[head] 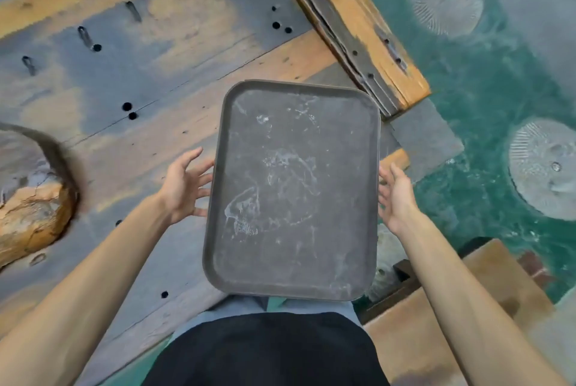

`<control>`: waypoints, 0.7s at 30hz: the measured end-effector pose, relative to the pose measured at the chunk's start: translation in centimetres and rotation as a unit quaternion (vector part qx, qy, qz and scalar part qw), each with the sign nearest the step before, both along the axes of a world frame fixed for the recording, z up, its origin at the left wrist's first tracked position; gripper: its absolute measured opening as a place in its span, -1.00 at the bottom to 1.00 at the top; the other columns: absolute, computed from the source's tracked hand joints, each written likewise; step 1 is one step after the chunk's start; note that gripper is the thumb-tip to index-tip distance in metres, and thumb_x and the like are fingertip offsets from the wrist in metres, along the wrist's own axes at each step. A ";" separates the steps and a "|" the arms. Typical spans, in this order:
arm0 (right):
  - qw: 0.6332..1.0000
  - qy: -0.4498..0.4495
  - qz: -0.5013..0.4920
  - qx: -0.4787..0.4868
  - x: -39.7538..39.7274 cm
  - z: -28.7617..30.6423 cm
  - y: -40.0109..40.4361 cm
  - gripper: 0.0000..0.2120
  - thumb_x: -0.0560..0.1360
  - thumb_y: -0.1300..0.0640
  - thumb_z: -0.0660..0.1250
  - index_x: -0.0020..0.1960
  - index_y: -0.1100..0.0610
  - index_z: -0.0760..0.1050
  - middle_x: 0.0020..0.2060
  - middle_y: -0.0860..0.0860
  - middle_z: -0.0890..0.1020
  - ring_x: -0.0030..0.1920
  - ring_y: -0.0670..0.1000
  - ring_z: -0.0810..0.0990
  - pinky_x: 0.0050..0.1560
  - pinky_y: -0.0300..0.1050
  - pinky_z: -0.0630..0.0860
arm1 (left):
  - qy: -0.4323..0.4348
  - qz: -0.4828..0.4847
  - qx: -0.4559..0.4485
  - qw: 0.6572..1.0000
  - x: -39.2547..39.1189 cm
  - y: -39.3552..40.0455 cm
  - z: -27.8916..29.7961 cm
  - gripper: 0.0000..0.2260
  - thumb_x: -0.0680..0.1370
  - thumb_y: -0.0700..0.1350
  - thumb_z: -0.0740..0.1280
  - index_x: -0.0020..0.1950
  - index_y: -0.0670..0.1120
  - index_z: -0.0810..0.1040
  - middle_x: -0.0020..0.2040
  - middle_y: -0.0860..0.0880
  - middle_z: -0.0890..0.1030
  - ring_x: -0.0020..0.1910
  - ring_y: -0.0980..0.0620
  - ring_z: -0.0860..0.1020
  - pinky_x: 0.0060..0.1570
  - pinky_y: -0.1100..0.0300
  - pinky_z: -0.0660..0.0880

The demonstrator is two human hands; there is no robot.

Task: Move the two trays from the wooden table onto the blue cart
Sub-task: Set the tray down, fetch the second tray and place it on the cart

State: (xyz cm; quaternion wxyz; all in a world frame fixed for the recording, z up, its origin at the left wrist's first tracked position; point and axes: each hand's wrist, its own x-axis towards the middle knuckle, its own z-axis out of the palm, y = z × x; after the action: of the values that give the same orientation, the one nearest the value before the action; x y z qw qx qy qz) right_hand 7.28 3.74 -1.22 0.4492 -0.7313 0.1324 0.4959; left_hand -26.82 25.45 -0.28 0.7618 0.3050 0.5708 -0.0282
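Item: grey tray (293,192), lying on the wooden desk (131,80), its near end overhanging the desk edge. Left hand (184,187) and right hand (394,198) flank the tray's long sides, grip spread, apparently untouching. Second tray and blue cart unseen; transfer judged not begun.

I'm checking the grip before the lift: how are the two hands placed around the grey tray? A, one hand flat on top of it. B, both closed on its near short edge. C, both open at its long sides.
C: the left hand and right hand are open, fingers spread, flanking the tray at its long sides.
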 end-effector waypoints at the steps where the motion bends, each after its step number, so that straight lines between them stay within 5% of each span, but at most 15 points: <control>1: 1.000 0.004 -0.012 0.004 1.3 0.2 -1.3 -0.49 0.62 -0.26 0.05 0.46 -0.06 0.42 0.24 0.01 0.59 0.09 -0.05 0.57 -0.03 -0.12 0.46 | 0.000 -0.017 0.003 1.000 2.0 -0.3 0.2 -0.48 0.41 0.40 0.16 0.27 0.26 0.61 0.28 0.13 0.65 0.22 -0.04 0.56 0.12 -0.20 0.44; 4: 0.999 0.007 -0.047 0.011 5.5 1.0 -5.3 -0.47 0.62 -0.27 0.04 0.49 -0.07 0.38 0.44 0.06 0.47 0.38 0.03 0.45 0.41 0.01 0.32 | -0.003 -0.080 0.014 0.997 8.4 -1.9 0.9 -0.49 0.45 0.37 0.12 0.31 0.28 0.57 0.32 0.17 0.60 0.19 -0.02 0.53 0.17 -0.20 0.39; 6: 0.997 0.003 -0.076 0.016 8.6 1.5 -8.0 -0.47 0.63 -0.26 0.03 0.50 -0.06 0.37 0.46 0.07 0.45 0.42 0.04 0.42 0.48 0.05 0.25 | -0.005 -0.105 0.012 0.994 12.7 -3.0 1.2 -0.50 0.45 0.37 0.14 0.31 0.29 0.57 0.33 0.20 0.59 0.21 0.01 0.52 0.20 -0.20 0.37; 9: 0.992 -0.009 -0.120 0.024 13.0 2.1 -12.0 -0.46 0.64 -0.25 -0.01 0.51 -0.05 0.36 0.47 0.05 0.44 0.41 0.03 0.42 0.43 0.01 0.28 | -0.019 -0.145 0.010 0.989 19.6 -4.5 1.5 -0.54 0.42 0.38 0.17 0.22 0.32 0.63 0.27 0.25 0.62 0.24 0.05 0.53 0.20 -0.18 0.38; 16: 0.975 -0.027 -0.214 0.050 21.6 3.4 -18.8 -0.48 0.66 -0.22 -0.06 0.50 -0.05 0.37 0.43 0.04 0.48 0.17 -0.02 0.49 -0.03 -0.10 0.38 | -0.028 -0.212 0.035 0.976 33.7 -7.1 4.0 -0.57 0.40 0.37 0.22 0.18 0.31 0.65 0.27 0.24 0.61 0.25 0.02 0.53 0.12 -0.17 0.39; 21: 0.957 -0.029 -0.283 0.061 27.0 4.1 -23.2 -0.49 0.65 -0.22 -0.05 0.47 -0.06 0.40 0.40 0.07 0.52 0.23 0.01 0.51 0.09 -0.09 0.40 | -0.027 -0.286 0.056 0.956 43.9 -8.6 5.5 -0.48 0.39 0.36 0.24 0.31 0.28 0.57 0.30 0.24 0.61 0.23 0.01 0.54 0.12 -0.18 0.40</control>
State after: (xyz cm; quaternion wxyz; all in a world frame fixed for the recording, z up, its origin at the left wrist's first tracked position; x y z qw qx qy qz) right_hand 34.28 -19.50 2.90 0.6187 -0.6493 0.2900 0.3340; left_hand 17.07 16.83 5.25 0.7190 0.4982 0.4392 -0.2046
